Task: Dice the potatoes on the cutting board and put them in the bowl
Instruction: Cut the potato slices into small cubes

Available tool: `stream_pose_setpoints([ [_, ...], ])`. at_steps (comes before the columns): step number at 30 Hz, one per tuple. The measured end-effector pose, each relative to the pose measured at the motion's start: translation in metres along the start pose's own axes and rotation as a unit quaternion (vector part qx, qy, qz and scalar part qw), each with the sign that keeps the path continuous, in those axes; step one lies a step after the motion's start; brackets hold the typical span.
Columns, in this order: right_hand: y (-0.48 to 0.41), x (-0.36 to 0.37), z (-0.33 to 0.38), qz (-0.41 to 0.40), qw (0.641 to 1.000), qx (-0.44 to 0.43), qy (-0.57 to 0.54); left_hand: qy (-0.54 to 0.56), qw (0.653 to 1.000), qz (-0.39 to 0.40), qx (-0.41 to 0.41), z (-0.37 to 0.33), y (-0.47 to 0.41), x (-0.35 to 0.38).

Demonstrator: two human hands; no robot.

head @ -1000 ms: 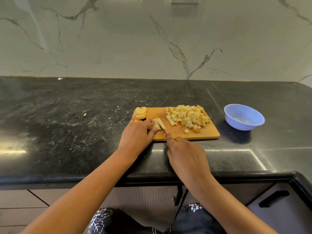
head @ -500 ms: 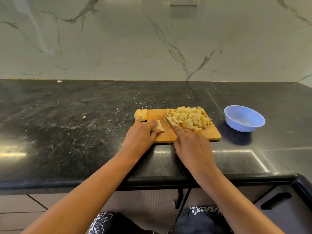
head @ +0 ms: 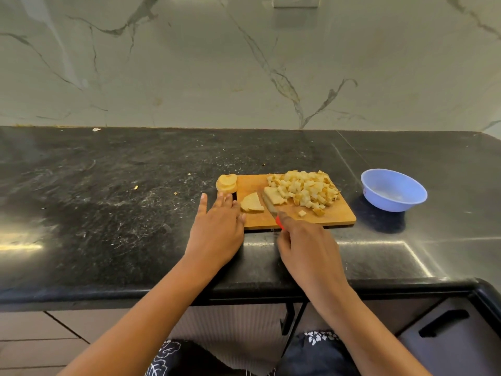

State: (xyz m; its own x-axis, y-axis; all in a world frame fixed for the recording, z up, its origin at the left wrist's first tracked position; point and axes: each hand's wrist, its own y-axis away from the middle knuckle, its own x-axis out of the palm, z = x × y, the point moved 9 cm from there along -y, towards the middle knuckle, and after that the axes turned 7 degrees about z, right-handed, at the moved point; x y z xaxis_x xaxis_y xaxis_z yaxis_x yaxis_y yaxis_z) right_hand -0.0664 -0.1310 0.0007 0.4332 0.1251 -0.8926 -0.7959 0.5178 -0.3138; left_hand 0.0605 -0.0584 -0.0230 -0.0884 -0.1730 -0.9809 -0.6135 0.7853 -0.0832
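A wooden cutting board [head: 336,217] lies on the black counter. A heap of diced potato [head: 305,189] covers its right half. Two or three flat potato slices [head: 252,203] lie near the board's left side, and a stack of round slices [head: 226,183] sits at its far left corner. My right hand [head: 303,240] grips a red-handled knife [head: 269,204], whose blade rests against the heap's left edge. My left hand [head: 218,221] lies with straight fingers at the board's left edge, just beside the flat slices. A blue bowl [head: 393,189] stands to the right of the board.
The black stone counter [head: 108,199] runs wide to the left, with small crumbs scattered on it. A marble wall [head: 244,63] rises behind. Cabinet fronts and a dark drawer handle [head: 443,322] sit below the counter's front edge.
My left hand has let go of the potato slices and spread flat, sliding slightly left. The knife blade has pushed cut pieces right against the heap.
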Motion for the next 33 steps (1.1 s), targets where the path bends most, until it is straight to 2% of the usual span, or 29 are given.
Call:
stream_pose_setpoints([
  [7,0.003,0.004,0.010,0.003,1.000,-0.005,0.014,-0.088,0.995,0.040,0.008,-0.008,0.001,0.013],
  [16,0.004,0.008,0.021,0.027,0.998,-0.005,0.055,-0.073,0.996,0.052,0.026,-0.012,-0.002,0.020],
  [22,-0.003,0.004,0.015,0.007,0.997,0.008,0.073,-0.072,0.995,0.058,0.029,-0.012,-0.003,0.021],
  [33,-0.005,0.009,0.019,0.024,0.998,-0.004,0.059,-0.075,0.995,0.053,0.032,-0.014,-0.003,0.018],
])
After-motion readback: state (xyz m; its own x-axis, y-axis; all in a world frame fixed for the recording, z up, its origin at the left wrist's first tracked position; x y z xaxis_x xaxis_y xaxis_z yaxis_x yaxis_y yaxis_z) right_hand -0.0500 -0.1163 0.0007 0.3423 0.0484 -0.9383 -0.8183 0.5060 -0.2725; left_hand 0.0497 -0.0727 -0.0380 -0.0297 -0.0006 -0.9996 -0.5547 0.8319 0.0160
